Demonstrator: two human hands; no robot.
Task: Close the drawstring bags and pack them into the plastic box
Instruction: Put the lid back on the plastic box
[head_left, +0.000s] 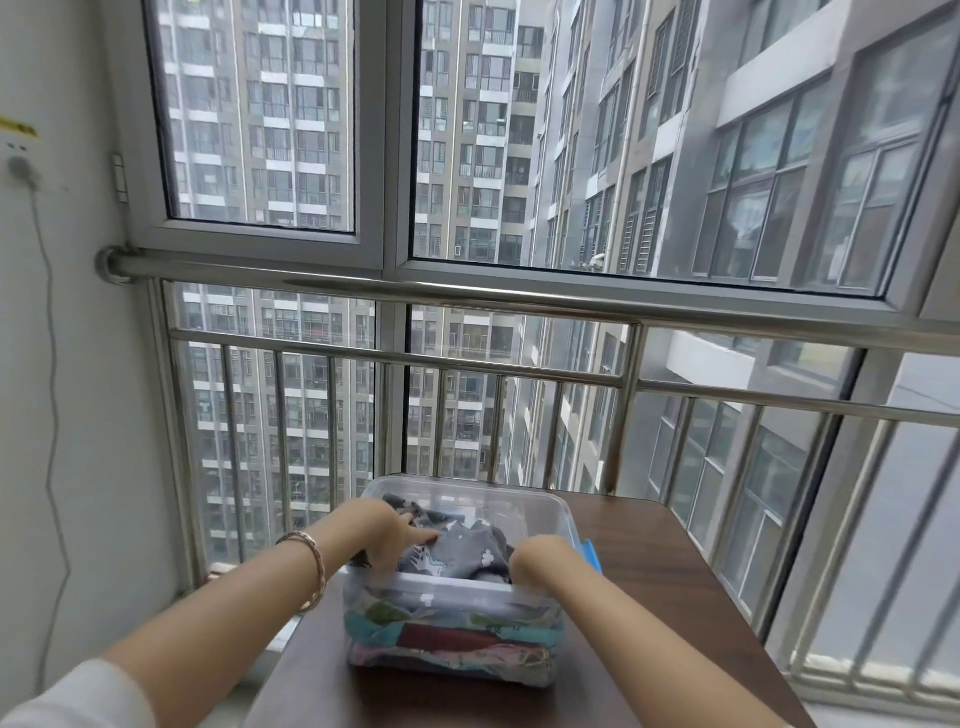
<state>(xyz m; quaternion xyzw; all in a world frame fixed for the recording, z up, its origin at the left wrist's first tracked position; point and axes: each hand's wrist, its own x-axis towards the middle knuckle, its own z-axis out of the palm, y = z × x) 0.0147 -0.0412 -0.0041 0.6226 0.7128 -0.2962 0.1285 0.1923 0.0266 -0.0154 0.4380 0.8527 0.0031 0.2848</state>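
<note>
Drawstring bags (452, 642) are stacked in the plastic box (545, 506) on the table (654, 597). Several colourful ones show through the near wall, and a grey patterned bag (460, 556) lies on top at rim level. Left hand (382, 527) presses fairly straight fingers onto the grey bag's left side; right hand (540, 558) dips in at its right edge, fingers hidden, so I can't tell its grip. Looks nearly done: no bags outside the box in view, top bag wants seating, cord state unreadable.
</note>
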